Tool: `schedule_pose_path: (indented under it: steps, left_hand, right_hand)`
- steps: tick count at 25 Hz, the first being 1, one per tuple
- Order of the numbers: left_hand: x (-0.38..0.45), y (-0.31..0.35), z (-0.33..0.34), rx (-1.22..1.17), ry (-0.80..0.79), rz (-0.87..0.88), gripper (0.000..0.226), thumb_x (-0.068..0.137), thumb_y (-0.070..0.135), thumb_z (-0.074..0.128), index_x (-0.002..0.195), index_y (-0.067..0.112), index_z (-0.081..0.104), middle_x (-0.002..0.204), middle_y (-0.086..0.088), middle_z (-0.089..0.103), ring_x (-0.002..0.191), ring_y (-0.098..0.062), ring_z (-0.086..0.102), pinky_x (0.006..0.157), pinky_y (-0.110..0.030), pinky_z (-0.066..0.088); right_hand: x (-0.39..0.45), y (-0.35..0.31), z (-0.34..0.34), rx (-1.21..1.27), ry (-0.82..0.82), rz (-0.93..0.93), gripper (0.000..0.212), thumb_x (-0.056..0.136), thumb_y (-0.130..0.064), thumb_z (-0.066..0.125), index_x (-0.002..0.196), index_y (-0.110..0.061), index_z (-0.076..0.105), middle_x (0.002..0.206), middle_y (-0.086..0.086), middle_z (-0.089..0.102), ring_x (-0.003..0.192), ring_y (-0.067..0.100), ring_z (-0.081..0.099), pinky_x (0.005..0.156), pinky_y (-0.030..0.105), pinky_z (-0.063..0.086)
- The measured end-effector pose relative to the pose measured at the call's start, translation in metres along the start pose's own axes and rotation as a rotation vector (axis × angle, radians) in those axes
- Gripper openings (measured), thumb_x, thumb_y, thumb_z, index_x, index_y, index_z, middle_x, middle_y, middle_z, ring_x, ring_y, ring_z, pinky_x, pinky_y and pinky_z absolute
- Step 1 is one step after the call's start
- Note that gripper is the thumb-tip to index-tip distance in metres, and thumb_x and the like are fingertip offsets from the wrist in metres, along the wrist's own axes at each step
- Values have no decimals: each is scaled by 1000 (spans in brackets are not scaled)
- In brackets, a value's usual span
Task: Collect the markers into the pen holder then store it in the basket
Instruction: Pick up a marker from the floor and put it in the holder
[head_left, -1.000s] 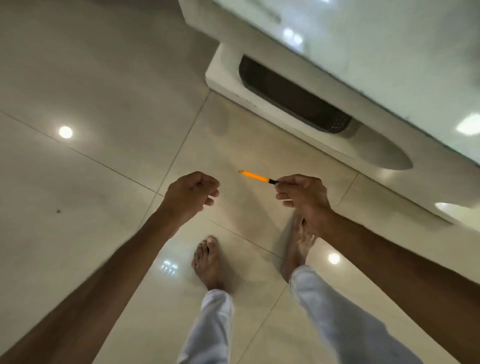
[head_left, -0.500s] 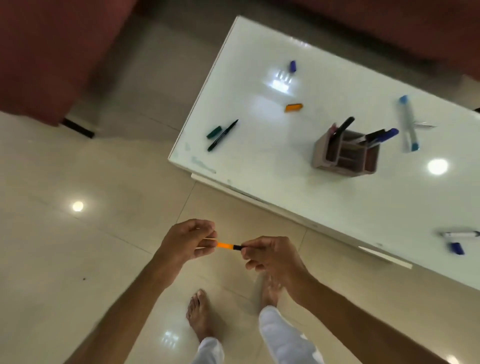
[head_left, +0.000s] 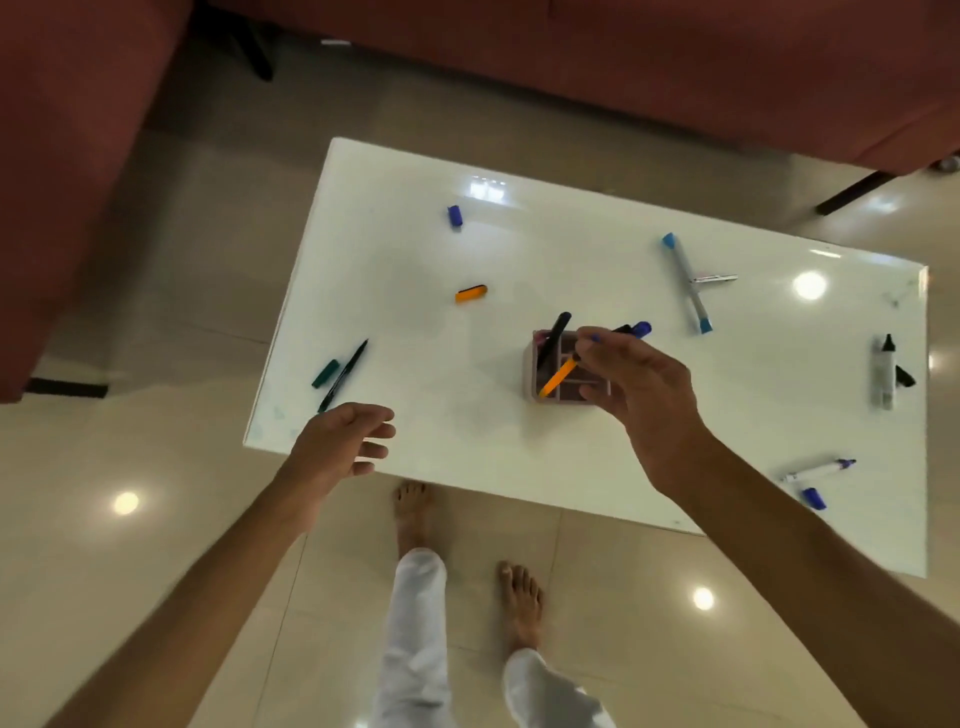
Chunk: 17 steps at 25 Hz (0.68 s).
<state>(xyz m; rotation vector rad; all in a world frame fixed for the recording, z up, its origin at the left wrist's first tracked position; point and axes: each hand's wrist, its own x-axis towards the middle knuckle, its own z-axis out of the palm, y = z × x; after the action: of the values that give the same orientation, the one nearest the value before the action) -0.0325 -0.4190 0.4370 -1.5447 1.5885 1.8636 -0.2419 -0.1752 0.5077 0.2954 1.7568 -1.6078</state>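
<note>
Orange marker (head_left: 558, 375), pink pen holder (head_left: 561, 397), white table (head_left: 519, 441), maroon sofa (head_left: 675, 67)

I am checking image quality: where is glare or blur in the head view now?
Head view: round lamp glare on the white table at its far right and on the floor tiles; left hand slightly motion-blurred; right hand with the orange marker fairly sharp; wide-angle lens bends the table edges.

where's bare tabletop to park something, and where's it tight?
Free: the stretch between the orange cap and pen holder; the near strip from left hand to the blue-tipped marker. Tight: around the holder under the right hand, and the right edge by the black marker.
</note>
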Motion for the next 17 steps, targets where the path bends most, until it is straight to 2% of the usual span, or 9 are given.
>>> schedule_pose_path:
  steps: [3, 5, 6, 7, 8, 10, 12, 15, 17]
  left_hand:
    - [44, 36, 18, 84, -60, -22, 18, 102, 30, 66, 110, 18, 77, 105, -3, 81, 91, -22, 73, 87, -37, 57]
    - [68, 56, 27, 126, -97, -6, 20, 102, 30, 65, 112, 16, 75, 105, -2, 80, 91, -21, 73, 84, -35, 57]
    - [77, 66, 31, 169, -117, 10, 20, 102, 30, 65, 112, 17, 75, 105, -1, 80, 91, -20, 72, 82, -33, 56]
    - [88, 76, 33, 246, -136, 29, 19, 101, 31, 66, 111, 18, 75, 105, 0, 80, 92, -19, 72, 80, -31, 55]
    - [97, 82, 36, 329, -156, 56, 17, 99, 32, 67, 109, 21, 75, 104, 2, 80, 92, -18, 72, 77, -29, 55]
    - [115, 92, 41, 493, -166, 130, 13, 96, 35, 70, 105, 26, 73, 102, 7, 78, 93, -15, 71, 72, -26, 51]
    - [133, 96, 52, 759, -85, 301, 24, 95, 37, 72, 114, 24, 66, 105, 6, 74, 94, -16, 68, 72, -28, 50]
    - [159, 92, 74, 1363, 188, 759, 48, 97, 38, 68, 136, 16, 52, 114, -6, 67, 101, -28, 65, 74, -41, 50]
    - [177, 91, 90, 1462, 213, 845, 57, 97, 36, 68, 146, 15, 48, 124, -13, 61, 104, -35, 64, 75, -45, 51]
  right_hand:
    - [27, -14, -2, 130, -17, 27, 25, 103, -22, 66, 123, -9, 74, 108, 14, 76, 98, 29, 77, 90, 39, 63]
    - [38, -17, 3, 96, 12, 73, 25, 106, -27, 61, 123, -16, 77, 94, 9, 70, 73, 25, 68, 69, 31, 62]
    - [41, -17, 6, 35, 35, 93, 25, 106, -28, 61, 120, -20, 79, 88, 6, 66, 62, 19, 58, 57, 26, 53]
    - [45, -16, 10, -25, 63, 119, 23, 107, -29, 60, 117, -23, 80, 83, 5, 65, 55, 14, 50, 51, 24, 43]
    - [46, -15, 12, -75, 97, 152, 22, 107, -27, 60, 114, -24, 81, 82, 5, 65, 51, 11, 47, 51, 25, 38]
    - [49, -14, 13, -94, 143, 231, 23, 108, -17, 56, 117, -20, 78, 83, 8, 66, 52, 9, 50, 52, 25, 39]
    - [51, -16, 10, -38, 143, 254, 27, 109, -8, 52, 122, -15, 74, 87, 12, 68, 55, 10, 53, 48, 23, 42]
    - [47, -12, 5, -59, 52, 220, 25, 108, -6, 55, 121, -13, 76, 95, 17, 77, 57, 13, 55, 46, 23, 43]
    - [48, 0, 3, -115, 5, 205, 25, 107, -8, 58, 120, -15, 78, 97, 16, 79, 57, 14, 55, 46, 24, 44]
